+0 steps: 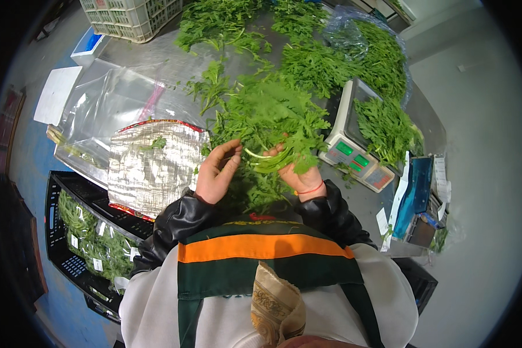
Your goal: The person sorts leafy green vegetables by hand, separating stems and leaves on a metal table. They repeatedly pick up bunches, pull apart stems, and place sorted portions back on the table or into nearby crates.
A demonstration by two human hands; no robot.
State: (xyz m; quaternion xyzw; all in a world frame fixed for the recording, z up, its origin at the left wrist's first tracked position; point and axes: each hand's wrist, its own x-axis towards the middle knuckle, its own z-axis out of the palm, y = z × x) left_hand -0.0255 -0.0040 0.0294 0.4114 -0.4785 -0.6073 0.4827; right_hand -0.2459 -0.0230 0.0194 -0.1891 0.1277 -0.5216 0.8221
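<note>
My right hand (298, 172), with a red string at the wrist, holds a bunch of leafy greens (272, 115) by its pale stems. My left hand (219, 172) is just left of the stems, its thumb and fingers slightly apart; I see nothing held in it. More greens lie below and between the hands on the metal table (161, 54). At the right, a digital scale (352, 158) with lit green displays carries another bunch of greens (383, 126). A silvery foil mat with red edging (154, 169) lies left of my left hand, a leaf scrap on it.
Clear plastic bags (108, 95) lie at the left. A black crate (54, 217) with bagged greens stands lower left, a white plastic crate (145, 19) upper left. Heaped greens (383, 61) in plastic lie upper right. A blue-topped device (413, 195) sits beyond the scale.
</note>
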